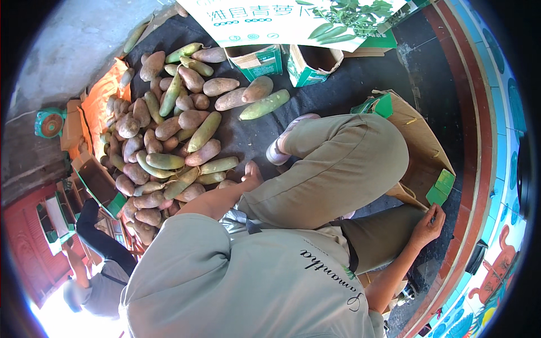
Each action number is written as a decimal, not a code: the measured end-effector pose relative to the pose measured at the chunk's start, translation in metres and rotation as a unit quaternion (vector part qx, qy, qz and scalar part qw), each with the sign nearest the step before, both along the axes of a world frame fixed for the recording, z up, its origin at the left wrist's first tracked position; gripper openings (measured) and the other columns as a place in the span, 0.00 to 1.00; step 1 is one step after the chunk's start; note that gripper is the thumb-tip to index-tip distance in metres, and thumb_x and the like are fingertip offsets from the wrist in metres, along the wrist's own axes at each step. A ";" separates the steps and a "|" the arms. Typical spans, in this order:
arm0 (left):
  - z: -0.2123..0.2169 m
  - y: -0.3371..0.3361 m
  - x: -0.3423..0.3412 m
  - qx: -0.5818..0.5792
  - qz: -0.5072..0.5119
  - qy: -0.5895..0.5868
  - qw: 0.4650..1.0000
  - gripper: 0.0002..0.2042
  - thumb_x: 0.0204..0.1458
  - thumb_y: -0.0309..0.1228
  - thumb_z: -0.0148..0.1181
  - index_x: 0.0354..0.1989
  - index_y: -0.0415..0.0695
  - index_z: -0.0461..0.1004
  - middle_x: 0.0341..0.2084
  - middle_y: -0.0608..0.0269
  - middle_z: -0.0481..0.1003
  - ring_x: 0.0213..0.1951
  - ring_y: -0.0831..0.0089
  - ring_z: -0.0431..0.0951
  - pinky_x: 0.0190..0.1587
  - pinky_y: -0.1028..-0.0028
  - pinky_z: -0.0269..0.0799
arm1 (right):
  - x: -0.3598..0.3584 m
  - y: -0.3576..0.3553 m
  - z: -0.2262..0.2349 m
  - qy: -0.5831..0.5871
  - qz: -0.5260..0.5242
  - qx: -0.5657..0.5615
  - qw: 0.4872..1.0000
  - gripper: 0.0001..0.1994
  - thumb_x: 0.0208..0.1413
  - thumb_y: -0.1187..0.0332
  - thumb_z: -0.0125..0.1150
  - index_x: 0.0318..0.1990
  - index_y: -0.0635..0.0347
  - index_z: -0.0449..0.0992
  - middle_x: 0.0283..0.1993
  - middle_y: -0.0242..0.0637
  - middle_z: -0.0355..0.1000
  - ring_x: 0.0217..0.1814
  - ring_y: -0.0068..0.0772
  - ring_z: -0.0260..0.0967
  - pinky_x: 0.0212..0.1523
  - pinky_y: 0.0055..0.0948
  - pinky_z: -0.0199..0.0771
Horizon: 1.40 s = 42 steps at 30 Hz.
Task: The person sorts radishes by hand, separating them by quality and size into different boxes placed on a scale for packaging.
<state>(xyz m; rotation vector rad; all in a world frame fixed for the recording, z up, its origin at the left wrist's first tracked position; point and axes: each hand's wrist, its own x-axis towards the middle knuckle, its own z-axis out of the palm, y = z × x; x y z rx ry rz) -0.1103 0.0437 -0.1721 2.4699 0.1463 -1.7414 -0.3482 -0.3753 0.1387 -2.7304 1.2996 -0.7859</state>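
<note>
My left hand point(252, 173) is low beside my bent knee, at the right edge of a heap of roots. Its fingers are mostly hidden. Around it lie long green radishes point(204, 132) and plump brown, sweet-potato-like roots point(205, 152). Out to the right, my right hand point(431, 225) has its fingers curled and pressed together by the lower corner of an open cardboard box point(420, 160). A green flap point(441, 187) of that box sticks out just above the fingertips. Whatever may be between those fingers is too small to make out.
Two open green-and-white cartons point(256, 61) stand at the far side below a large printed white panel point(270, 22). A small green fan point(49, 123) is at far left. Lower left, another person point(101, 287) works beside boxes. A tiled wall point(499, 141) curves along the right.
</note>
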 end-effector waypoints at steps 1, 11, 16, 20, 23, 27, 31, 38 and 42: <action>-0.007 0.004 -0.001 0.006 0.011 -0.006 1.000 0.55 0.33 0.54 0.68 0.69 0.59 0.38 0.64 0.51 0.50 0.64 0.53 0.55 0.62 0.61 0.58 | 0.003 0.002 0.000 -0.006 0.013 -0.002 1.000 0.05 0.57 0.74 0.54 0.38 0.65 0.73 0.36 0.43 0.72 0.37 0.42 0.71 0.38 0.33 0.71; -0.088 0.018 -0.012 0.057 0.114 -0.046 0.991 0.57 0.32 0.56 0.69 0.69 0.59 0.36 0.66 0.50 0.46 0.65 0.53 0.54 0.62 0.59 0.58 | 0.010 0.006 0.002 0.015 0.032 0.004 0.999 0.05 0.56 0.75 0.54 0.39 0.66 0.73 0.35 0.44 0.71 0.36 0.45 0.70 0.37 0.35 0.70; -0.102 0.029 0.006 0.006 -0.229 0.019 0.973 0.48 0.42 0.57 0.60 0.69 0.58 0.40 0.68 0.52 0.42 0.67 0.54 0.46 0.65 0.54 0.40 | 0.013 0.008 0.001 0.026 0.040 0.014 0.999 0.05 0.56 0.75 0.54 0.39 0.65 0.73 0.36 0.44 0.71 0.38 0.46 0.71 0.38 0.36 0.71; -0.049 0.013 0.025 0.042 -0.396 0.013 0.917 0.40 0.49 0.56 0.53 0.68 0.58 0.45 0.69 0.61 0.42 0.69 0.56 0.38 0.67 0.51 0.23 | 0.011 0.007 -0.003 0.029 0.043 0.019 0.998 0.05 0.57 0.74 0.54 0.39 0.64 0.73 0.36 0.44 0.71 0.38 0.46 0.71 0.38 0.36 0.71; 0.014 0.007 0.056 -0.031 -0.090 0.054 0.994 0.43 0.46 0.58 0.55 0.69 0.61 0.41 0.69 0.66 0.42 0.69 0.55 0.35 0.66 0.49 0.22 | 0.012 0.005 -0.004 0.028 0.039 0.014 0.999 0.05 0.56 0.74 0.54 0.38 0.64 0.73 0.36 0.44 0.71 0.38 0.46 0.71 0.39 0.37 0.71; 0.044 0.008 0.096 0.037 0.094 -0.123 0.987 0.52 0.42 0.55 0.60 0.67 0.64 0.26 0.68 0.63 0.38 0.65 0.52 0.47 0.67 0.52 0.36 | 0.014 0.007 -0.003 0.026 0.040 0.016 0.999 0.04 0.56 0.75 0.54 0.38 0.64 0.73 0.36 0.44 0.71 0.38 0.46 0.71 0.38 0.37 0.71; 0.066 0.019 0.125 0.012 0.286 -0.274 0.918 0.60 0.31 0.37 0.74 0.67 0.60 0.29 0.63 0.46 0.45 0.62 0.50 0.56 0.60 0.57 0.61 | 0.013 0.008 -0.003 0.020 0.047 0.011 0.999 0.04 0.56 0.75 0.55 0.38 0.63 0.73 0.36 0.43 0.71 0.38 0.47 0.71 0.38 0.37 0.71; 0.058 0.035 0.138 -0.025 0.369 -0.380 0.848 0.56 0.29 0.36 0.73 0.66 0.52 0.38 0.58 0.42 0.57 0.58 0.49 0.63 0.59 0.59 0.62 | 0.016 0.010 -0.002 0.022 0.040 0.018 0.999 0.04 0.55 0.75 0.55 0.38 0.63 0.73 0.36 0.43 0.71 0.38 0.47 0.71 0.38 0.37 0.70; 0.056 0.026 0.134 0.012 0.417 -0.386 0.823 0.50 0.32 0.39 0.72 0.62 0.41 0.43 0.54 0.42 0.64 0.55 0.52 0.67 0.58 0.65 0.64 | 0.014 0.010 -0.003 0.023 0.040 0.015 0.999 0.04 0.55 0.74 0.55 0.38 0.62 0.73 0.36 0.43 0.71 0.37 0.46 0.71 0.37 0.37 0.70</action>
